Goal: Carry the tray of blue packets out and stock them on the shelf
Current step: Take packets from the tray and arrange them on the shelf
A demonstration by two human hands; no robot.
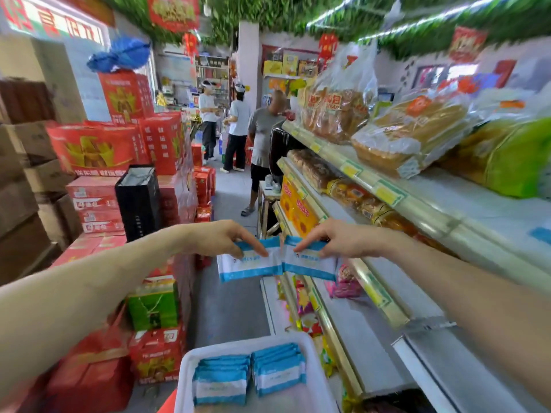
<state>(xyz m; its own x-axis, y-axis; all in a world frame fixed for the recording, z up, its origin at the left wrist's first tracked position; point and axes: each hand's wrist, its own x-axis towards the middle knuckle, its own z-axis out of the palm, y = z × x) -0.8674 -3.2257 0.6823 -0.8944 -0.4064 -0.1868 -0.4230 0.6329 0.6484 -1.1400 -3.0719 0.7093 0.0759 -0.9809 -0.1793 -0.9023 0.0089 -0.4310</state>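
Now, both arms stretched forward, the left hand [220, 238] and right hand [337, 239] each pinch a flat, glossy blue-and-white packet [250, 265] beside the shelf [384, 296], above the white plastic tray [316, 380].

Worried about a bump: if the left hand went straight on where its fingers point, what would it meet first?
Probably the second packet, pinched by the right hand; the left hand and its own packet sit beside it, depth unclear.
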